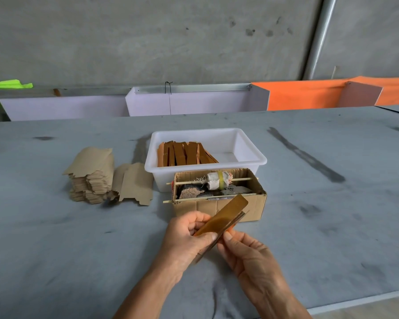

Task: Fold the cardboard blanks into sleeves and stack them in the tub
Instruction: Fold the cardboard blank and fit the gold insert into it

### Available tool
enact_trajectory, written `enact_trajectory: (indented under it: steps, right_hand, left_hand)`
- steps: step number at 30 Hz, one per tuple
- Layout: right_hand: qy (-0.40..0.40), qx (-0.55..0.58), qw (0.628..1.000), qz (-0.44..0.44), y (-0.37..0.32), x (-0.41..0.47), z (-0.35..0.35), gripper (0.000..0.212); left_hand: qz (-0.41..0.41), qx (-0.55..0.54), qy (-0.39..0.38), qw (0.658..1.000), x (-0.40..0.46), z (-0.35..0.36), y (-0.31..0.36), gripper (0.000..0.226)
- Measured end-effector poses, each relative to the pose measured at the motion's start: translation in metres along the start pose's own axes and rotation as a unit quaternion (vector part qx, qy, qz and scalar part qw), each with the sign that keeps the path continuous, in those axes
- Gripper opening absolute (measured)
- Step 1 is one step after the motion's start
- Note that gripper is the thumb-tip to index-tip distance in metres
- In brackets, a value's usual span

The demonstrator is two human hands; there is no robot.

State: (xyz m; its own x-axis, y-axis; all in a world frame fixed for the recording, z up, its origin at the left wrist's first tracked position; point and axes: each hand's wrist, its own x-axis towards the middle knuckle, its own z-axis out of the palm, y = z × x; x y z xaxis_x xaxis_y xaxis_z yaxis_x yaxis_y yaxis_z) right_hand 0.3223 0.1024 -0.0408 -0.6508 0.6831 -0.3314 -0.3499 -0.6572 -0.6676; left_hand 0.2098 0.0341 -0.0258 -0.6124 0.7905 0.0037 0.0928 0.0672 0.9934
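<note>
Both hands, left hand (187,236) and right hand (247,252), pinch one sleeve (224,218), its lower end hidden.

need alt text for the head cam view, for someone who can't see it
Both hands, left hand and right hand, hold a folded cardboard sleeve over a grey table. Beyond sit a cardboard box, a white tub of sleeves, and flat blanks stacked left.

tub (251,155): white, you see
sleeves (187,154): glossy orange-brown
blanks (90,176): your plain tan stack
table (55,226): grey, dark smudges
</note>
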Motion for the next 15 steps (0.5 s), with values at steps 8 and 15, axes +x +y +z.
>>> enact_trajectory:
  steps: [8, 15]
  right_hand:
    - [0.05, -0.119, 0.991, -0.042, 0.0041, -0.0021, 0.0031, 0.015]
    - [0.082, -0.136, 0.983, -0.088, 0.0065, -0.0003, 0.0056, 0.02]
  left_hand:
    - [0.024, 0.053, -0.02, 0.998, -0.0024, 0.0031, -0.0008, 0.015]
    - [-0.006, 0.071, -0.025, 0.997, -0.0043, 0.0063, -0.0047, 0.035]
